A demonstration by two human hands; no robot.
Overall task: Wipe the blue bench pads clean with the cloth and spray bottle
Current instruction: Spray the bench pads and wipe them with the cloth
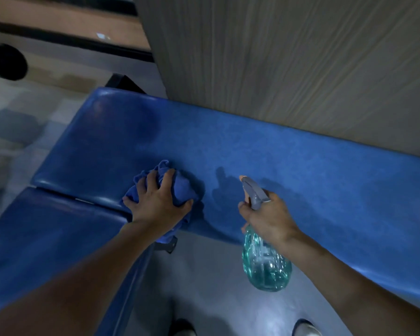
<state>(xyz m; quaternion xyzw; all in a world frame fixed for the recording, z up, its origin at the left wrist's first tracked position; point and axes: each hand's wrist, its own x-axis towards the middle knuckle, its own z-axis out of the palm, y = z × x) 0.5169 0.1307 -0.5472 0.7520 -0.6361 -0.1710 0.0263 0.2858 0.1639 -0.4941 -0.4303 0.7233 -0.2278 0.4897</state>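
Left hand [159, 202] presses the bunched cloth [177, 187] onto the long pad [289, 154], fingers spread and curled over it, close to the seam with the near-left pad [46, 238]. Right hand [268, 214] grips the bottle [264, 263] by its neck, a finger near the trigger, nozzle aimed far-left. Risk: spray could fall on the cloth hand rather than bare pad, and the seam could trap grime.

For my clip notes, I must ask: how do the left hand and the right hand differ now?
The left hand presses a bunched blue cloth onto the bench pad; the right hand touches no pad. The left hand's fingers spread, gripping the cloth; the right hand's fingers curl round the spray bottle neck. Both hold a cleaning tool.
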